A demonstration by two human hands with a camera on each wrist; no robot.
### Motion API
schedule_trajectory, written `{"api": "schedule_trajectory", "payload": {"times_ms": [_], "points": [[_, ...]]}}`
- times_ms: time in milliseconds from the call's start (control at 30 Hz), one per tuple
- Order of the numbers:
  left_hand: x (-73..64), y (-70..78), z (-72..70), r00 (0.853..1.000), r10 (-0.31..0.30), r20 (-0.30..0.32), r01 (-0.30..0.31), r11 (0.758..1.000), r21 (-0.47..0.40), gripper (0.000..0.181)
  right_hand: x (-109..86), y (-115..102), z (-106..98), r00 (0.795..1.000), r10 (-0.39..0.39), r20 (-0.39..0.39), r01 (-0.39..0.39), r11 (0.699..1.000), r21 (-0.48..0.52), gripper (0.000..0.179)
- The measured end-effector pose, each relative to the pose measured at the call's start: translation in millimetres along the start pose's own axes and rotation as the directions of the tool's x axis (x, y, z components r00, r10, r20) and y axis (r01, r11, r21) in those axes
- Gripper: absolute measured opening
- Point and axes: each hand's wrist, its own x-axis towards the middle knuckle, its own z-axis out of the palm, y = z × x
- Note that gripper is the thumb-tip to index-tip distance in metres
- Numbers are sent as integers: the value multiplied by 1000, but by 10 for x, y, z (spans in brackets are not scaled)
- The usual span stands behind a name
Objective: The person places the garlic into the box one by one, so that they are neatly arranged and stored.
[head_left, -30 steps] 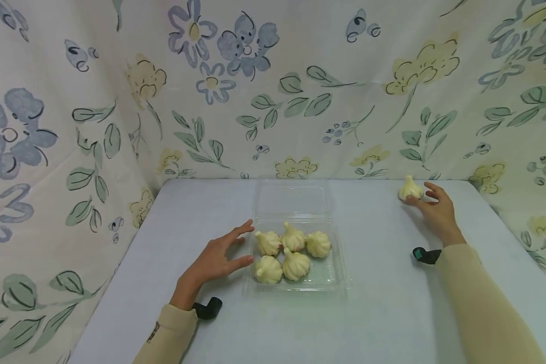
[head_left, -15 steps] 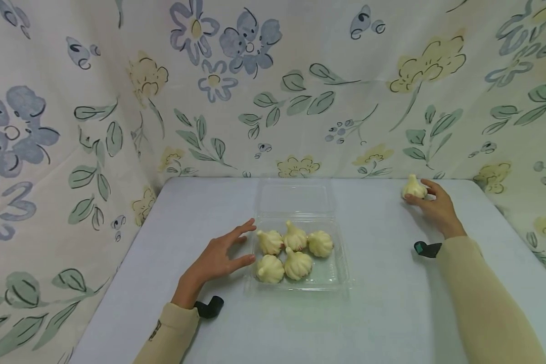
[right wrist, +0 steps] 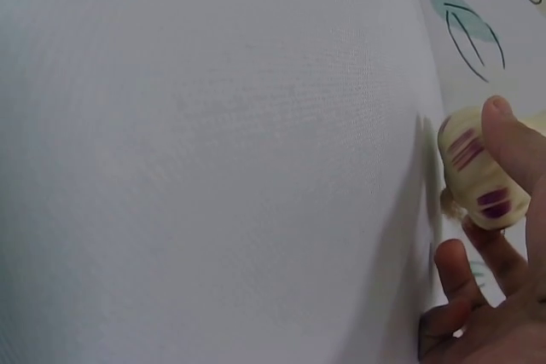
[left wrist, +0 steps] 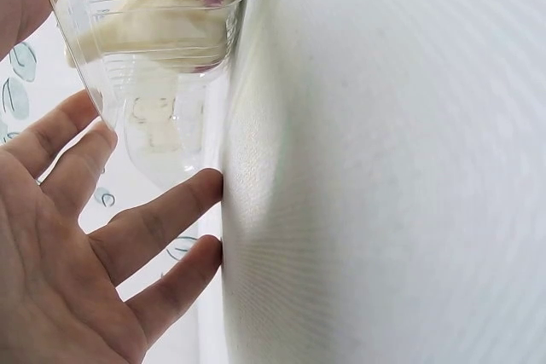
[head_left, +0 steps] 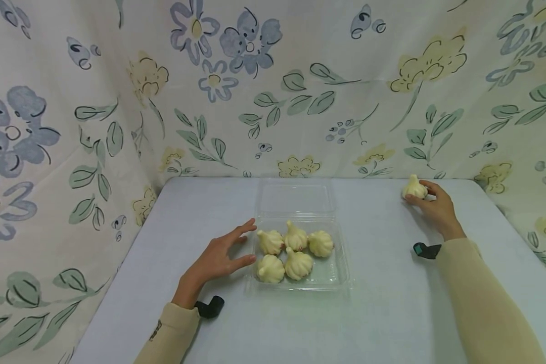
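A garlic bulb [head_left: 413, 187] stands near the back right of the table, gripped between the thumb and fingers of my right hand [head_left: 439, 211]. Purple streaks mark its cream skin in the right wrist view, where the bulb [right wrist: 471, 172] appears very near the table surface; contact is unclear. My left hand [head_left: 215, 259] is beside the left wall of a clear plastic clamshell box [head_left: 327, 273], fingers spread. In the left wrist view two fingertips of this hand [left wrist: 68, 210] touch the box edge, and two others rest on the table. Several garlic bulbs [head_left: 296, 236] lie in the box in two rows.
The clear lid [head_left: 294, 198] lies folded back behind the box. A white cloth-covered table [head_left: 377, 313] stretches around it. Floral curtain fabric [head_left: 273, 126] rises behind the table and along its left and right sides. Both wrists carry small black cameras.
My right hand's fingers have closed around the lone garlic bulb, which still stands at about the same spot. The left hand keeps its place beside the box. The head view shifted slightly.
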Motion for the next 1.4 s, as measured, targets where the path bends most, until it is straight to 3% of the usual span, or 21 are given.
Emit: {"api": "schedule_trajectory", "payload": {"times_ms": [367,1133,1400], "points": [[-10,13,1,1000,-7,3,7,1000,2,83,-62,35,-36,1000,-26,-3,26,1000,-11,87],[-2,-4,-12,1000,-7,-4,7,1000,18,83,-312,-84,123,1000,15,-21,-11,987,162,79],[-2,-12,1,1000,-6,-2,6,1000,10,83,-415,-97,192,1000,-24,-16,27,978,207,75]]}}
